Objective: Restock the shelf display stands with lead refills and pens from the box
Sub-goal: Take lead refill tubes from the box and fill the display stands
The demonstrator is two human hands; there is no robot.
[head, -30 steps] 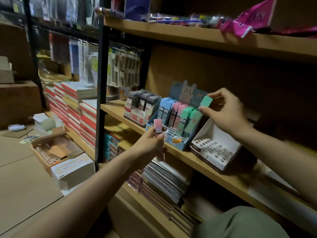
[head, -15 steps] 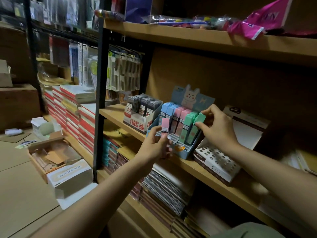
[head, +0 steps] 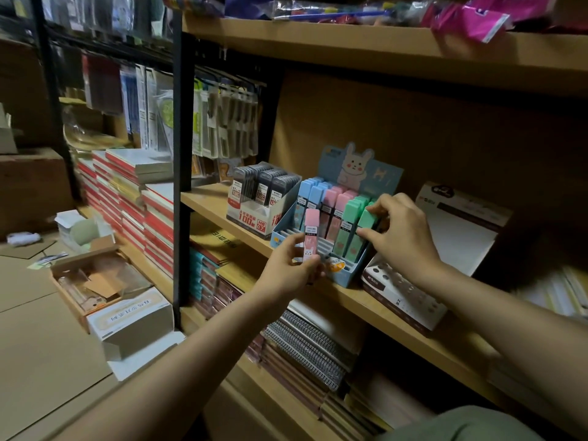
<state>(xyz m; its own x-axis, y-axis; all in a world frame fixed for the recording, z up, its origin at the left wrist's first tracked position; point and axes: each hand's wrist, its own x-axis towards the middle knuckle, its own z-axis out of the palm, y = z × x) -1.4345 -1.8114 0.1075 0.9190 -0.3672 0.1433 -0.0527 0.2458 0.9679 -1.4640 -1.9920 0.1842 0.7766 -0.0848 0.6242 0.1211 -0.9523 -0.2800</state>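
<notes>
A blue bunny display stand (head: 345,275) sits on the middle wooden shelf (head: 210,198), holding blue, pink and green lead refill cases in rows. My left hand (head: 294,268) pinches a pink refill case (head: 311,235) upright in front of the stand's empty front slots. My right hand (head: 399,232) grips the top of a green refill case (head: 366,222) that stands in the stand's right row. To the stand's left is a white stand of dark grey refills (head: 264,198). On its right is a white pen stand (head: 404,300) with holes and no pens in it.
An open cardboard box (head: 95,278) and a white carton (head: 130,319) lie on the floor at the left. Red-edged notebooks (head: 133,211) are stacked on the left rack. Spiral notebooks (head: 308,348) fill the shelf below. Pink packets (head: 471,20) lie on the top shelf.
My right hand pushed the green case down from above the stand into the right row. My left hand brought the pink case up and right, to the front slots.
</notes>
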